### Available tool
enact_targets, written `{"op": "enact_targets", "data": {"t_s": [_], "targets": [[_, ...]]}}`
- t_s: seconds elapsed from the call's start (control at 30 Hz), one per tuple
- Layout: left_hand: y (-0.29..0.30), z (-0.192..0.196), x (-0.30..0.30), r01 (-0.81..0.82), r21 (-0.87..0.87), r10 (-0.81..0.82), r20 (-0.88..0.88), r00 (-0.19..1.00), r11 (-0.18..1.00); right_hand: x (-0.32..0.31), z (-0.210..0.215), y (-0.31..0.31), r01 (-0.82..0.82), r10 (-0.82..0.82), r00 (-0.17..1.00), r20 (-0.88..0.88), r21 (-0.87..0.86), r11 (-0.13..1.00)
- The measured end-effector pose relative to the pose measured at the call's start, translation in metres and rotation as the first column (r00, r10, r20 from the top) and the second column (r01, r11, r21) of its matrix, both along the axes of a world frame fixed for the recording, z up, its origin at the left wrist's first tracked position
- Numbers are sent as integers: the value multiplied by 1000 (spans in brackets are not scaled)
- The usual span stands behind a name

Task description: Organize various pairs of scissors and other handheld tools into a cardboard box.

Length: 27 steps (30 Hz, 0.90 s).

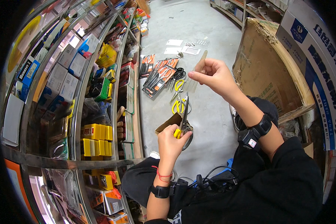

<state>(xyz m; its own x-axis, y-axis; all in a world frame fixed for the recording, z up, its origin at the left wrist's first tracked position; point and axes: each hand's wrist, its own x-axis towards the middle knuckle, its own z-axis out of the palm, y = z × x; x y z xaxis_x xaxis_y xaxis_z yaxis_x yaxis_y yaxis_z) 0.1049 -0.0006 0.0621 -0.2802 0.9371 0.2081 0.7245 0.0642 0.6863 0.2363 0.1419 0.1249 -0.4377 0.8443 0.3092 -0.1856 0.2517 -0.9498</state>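
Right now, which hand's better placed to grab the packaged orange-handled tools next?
Probably the right hand: it's farther forward, nearer the packaged tools, though it pinches a translucent strip. The left hand sits back, its grip on a dark-bladed tool.

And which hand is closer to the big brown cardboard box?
The right hand. It is left of the box; the left hand is farther left and lower down.

A pale grey floor (201, 22) is running up the middle, catching soft light. Metal shelving (69, 164) is lining the left side, its tiers carrying packed goods (97, 131), while 1 more rack (226, 15) is standing at the upper right. A brown carton (268, 71) and a white-and-blue carton (306, 22) are crowding the right side.
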Motion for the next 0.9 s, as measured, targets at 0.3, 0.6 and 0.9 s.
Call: {"op": "enact_targets", "data": {"t_s": [0.3, 0.6, 0.9], "targets": [[0, 0, 1, -2, 4, 2, -20, 1000, 1000, -1, -4, -2, -133, 137, 990, 22, -112, 985], [-1, -2, -1, -18, -6, 18, -18, 1000, 1000, -1, -4, -1, -136, 140, 990, 25, -131, 982], [-1, 3, 1, -6, -110, 13, 65, 998, 994, -11, -17, -8, -300, 314, 939, 140, -113, 947]]}}
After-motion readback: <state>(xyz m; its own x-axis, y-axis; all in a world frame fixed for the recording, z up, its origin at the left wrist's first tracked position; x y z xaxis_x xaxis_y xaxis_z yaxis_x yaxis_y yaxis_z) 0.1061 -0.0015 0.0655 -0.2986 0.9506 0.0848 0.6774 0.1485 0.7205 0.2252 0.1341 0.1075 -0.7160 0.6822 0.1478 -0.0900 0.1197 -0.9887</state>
